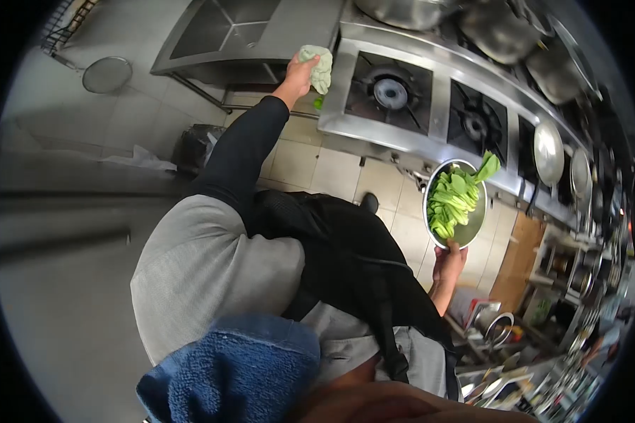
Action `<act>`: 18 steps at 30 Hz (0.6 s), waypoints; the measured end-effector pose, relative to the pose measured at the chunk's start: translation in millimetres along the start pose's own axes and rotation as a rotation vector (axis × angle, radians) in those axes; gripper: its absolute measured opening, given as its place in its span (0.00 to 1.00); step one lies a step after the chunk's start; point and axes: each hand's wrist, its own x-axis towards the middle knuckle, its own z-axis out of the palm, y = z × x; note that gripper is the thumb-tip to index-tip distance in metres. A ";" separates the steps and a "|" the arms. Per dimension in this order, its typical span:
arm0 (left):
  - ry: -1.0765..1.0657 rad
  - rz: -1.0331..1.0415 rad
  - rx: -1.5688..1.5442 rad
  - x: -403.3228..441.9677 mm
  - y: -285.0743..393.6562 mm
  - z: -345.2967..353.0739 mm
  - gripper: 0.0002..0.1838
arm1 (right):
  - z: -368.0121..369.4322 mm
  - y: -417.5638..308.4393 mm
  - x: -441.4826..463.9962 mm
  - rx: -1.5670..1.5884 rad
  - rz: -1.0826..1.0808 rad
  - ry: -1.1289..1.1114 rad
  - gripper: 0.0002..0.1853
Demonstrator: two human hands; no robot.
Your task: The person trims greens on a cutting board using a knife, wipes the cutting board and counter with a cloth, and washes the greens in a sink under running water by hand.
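Pale green cloth [317, 69] is bunched in the left hand [300, 75], whose fingers curl around it; a scrap of bright green [319, 103] shows just below it. The cloth looks limp, light and hard to damage, so a loose whole-hand hold should suit it. Just right of that hand stands the stove [335, 116]. Farther right, the right hand [450, 262] is clamped on the near rim of a metal bowl [477, 220], with some fingers hidden. Leafy greens [453, 201] lie in the bowl, ahead of that hand, one leaf sticking out past the far rim. The bowl should be stiff and smooth, perhaps slippery if wet; held by one edge, it likely pulls downward on the side away from the hand. The greens look light, crisp and easily bruised, best taken by their stems.
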 end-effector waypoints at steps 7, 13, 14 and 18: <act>-0.354 0.690 1.339 111.9 -17.5 -26.2 0.21 | 119.7 -65.6 102.1 -0.118 -0.065 -0.091 0.20; -0.438 0.644 1.547 193.2 -16.0 -85.1 0.31 | 248.7 -45.8 80.2 -0.023 -0.112 0.050 0.20; -0.413 0.656 1.498 218.6 -6.2 -101.3 0.30 | 259.1 -37.6 77.3 0.006 -0.121 0.080 0.20; -0.035 0.468 1.165 367.8 59.5 -214.3 0.20 | 308.2 22.2 40.5 0.021 0.003 0.188 0.26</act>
